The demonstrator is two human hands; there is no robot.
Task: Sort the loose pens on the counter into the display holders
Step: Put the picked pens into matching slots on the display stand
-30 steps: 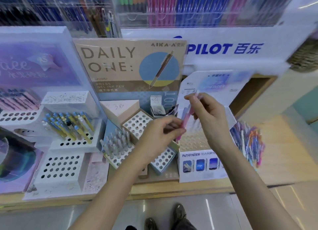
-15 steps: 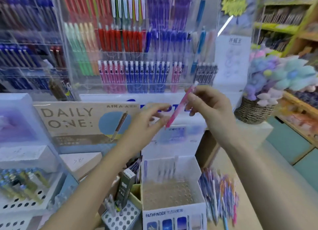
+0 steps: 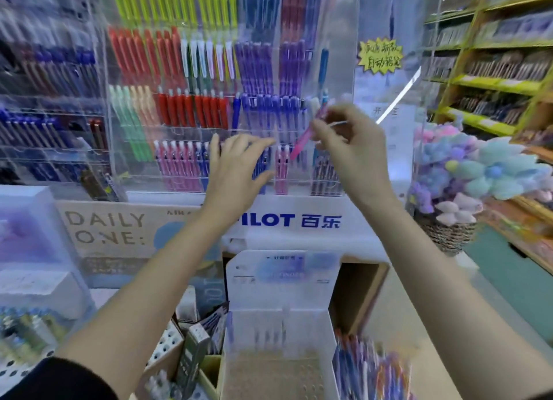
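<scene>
Shelving fills the room: yellow-green shelves (image 3: 490,82) on the right, and ahead a clear acrylic rack (image 3: 209,100) of hanging pens above the white Pilot sign (image 3: 299,220). Below, the counter (image 3: 425,325) carries a white holder box (image 3: 278,366) with a perforated floor, and just right of it the loose pens (image 3: 368,372) lie in a blurred heap. The left hand (image 3: 236,172) is spread and empty, in front of the rack. The right hand (image 3: 353,148) pinches a pink pen (image 3: 302,143) near its upper end, tip slanting down-left before the pink row. Light, stiff and smooth, it probably handles best by a fingertip grip at mid-barrel, for steadier aim into a slot.
</scene>
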